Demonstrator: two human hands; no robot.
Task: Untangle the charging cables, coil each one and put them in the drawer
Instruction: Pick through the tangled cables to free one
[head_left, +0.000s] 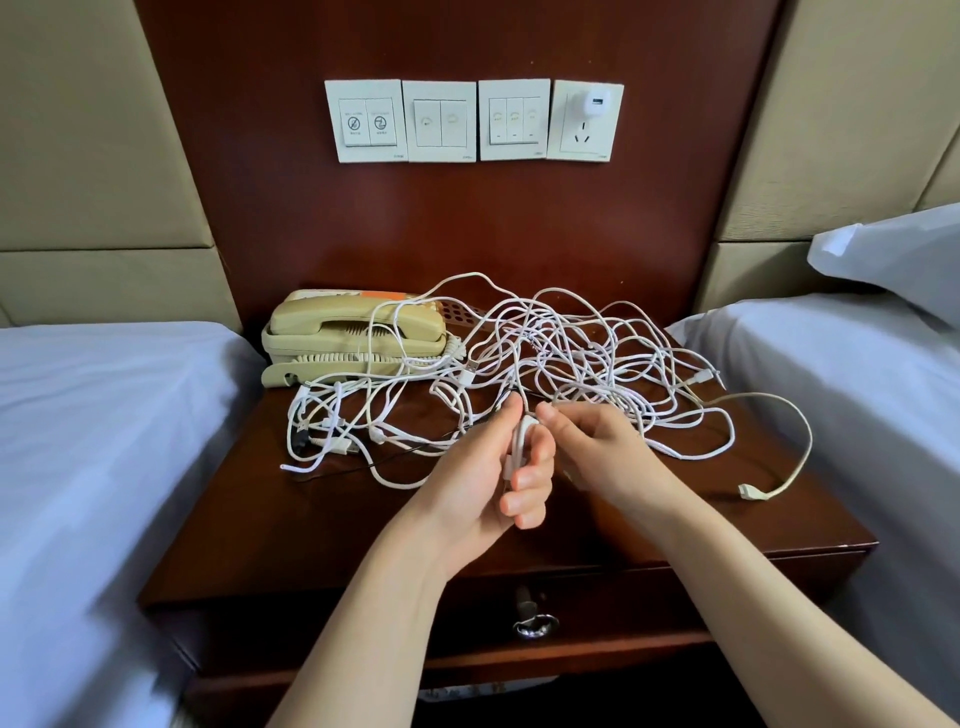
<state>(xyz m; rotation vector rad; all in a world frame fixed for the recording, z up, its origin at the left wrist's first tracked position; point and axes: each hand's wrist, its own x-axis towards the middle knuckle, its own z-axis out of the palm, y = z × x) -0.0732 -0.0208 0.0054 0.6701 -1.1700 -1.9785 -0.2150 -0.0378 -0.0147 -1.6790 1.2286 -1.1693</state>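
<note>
Cables (571, 353) are lying in one white tangle across the middle of the frame, on the back half of the nightstand (311, 519), with some strands draping over the phone (353, 332) at centre left. None of them is showing as a finished coil on the wood. Just below the tangle, the left hand (488, 467) is gripping a short white loop (521, 441) with its fingers curled round it. The right hand (597, 447) is pinching a strand beside the left thumb, and this looks like the start of the first coil, or a strand being worked free; I cannot tell which. A beige cable (779, 467) is trailing loose toward the right edge of the nightstand, its plug lying on the wood. The drawer (675, 587), low in the frame, is sitting shut, and its handle (535, 621) is hanging untouched. By my judgement the task is barely beginning: nearly all the untangling, every coil, the opening of the drawer and the putting away are waiting to be done.
</note>
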